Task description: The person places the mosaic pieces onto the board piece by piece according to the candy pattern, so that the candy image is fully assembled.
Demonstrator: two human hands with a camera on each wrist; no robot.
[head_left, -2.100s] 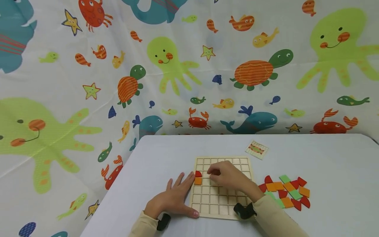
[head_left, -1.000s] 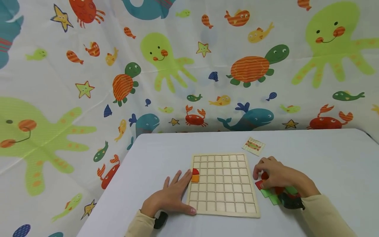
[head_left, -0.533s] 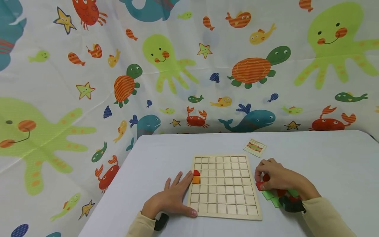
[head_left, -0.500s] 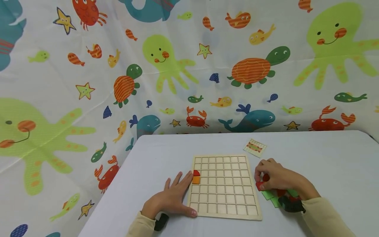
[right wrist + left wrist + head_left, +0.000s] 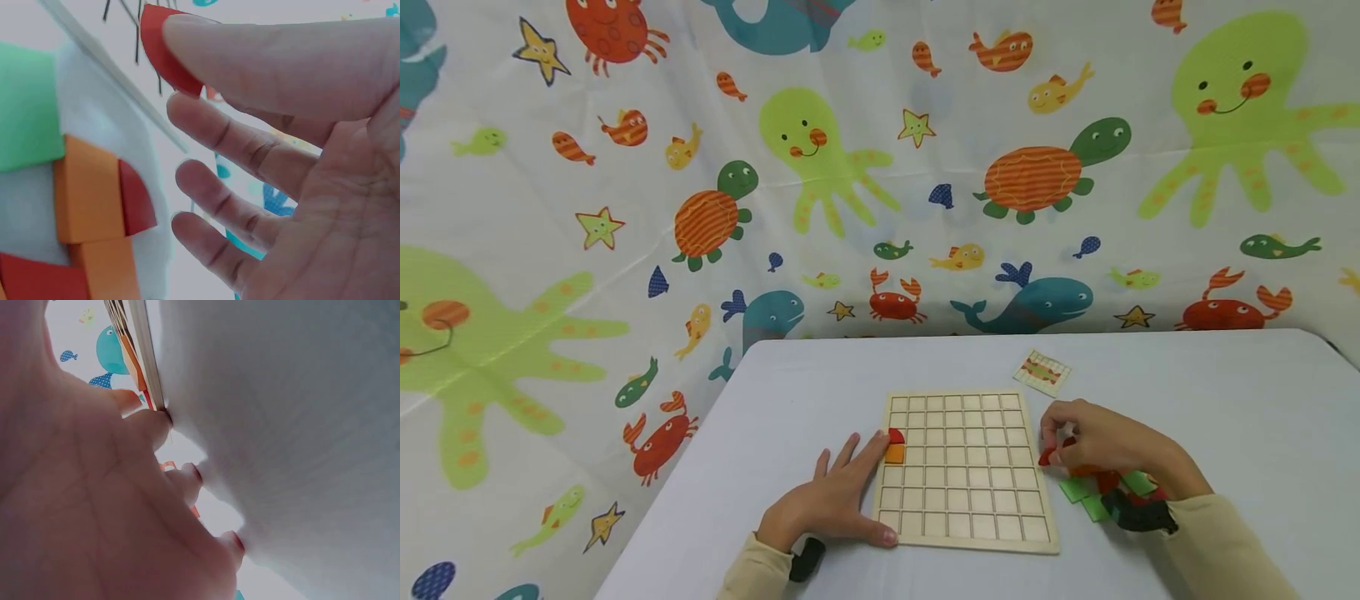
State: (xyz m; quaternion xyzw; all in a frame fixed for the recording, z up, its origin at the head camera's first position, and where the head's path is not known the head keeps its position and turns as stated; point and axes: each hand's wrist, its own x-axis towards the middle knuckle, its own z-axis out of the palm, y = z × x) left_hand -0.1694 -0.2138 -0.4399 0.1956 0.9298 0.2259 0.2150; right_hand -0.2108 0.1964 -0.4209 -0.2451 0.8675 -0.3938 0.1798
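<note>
A red quarter-round tile is pinched between the thumb and a finger of my right hand, just off the right edge of the wooden grid board. The other fingers of that hand spread apart in the right wrist view. My left hand lies with spread fingers along the board's left edge, fingertips and thumb touching it. Near those fingertips, a red quarter-round tile sits in a cell of the leftmost column, with an orange square tile directly below it.
Loose green tiles, orange tiles and red tiles lie right of the board, partly hidden under my right hand. A small pattern card rests beyond the board's far right corner. A sea-animal curtain hangs behind the white table.
From over the board, my right hand has moved right to the loose tiles. It has now lifted a red quarter-round tile from them. The left hand stays at the board's edge.
</note>
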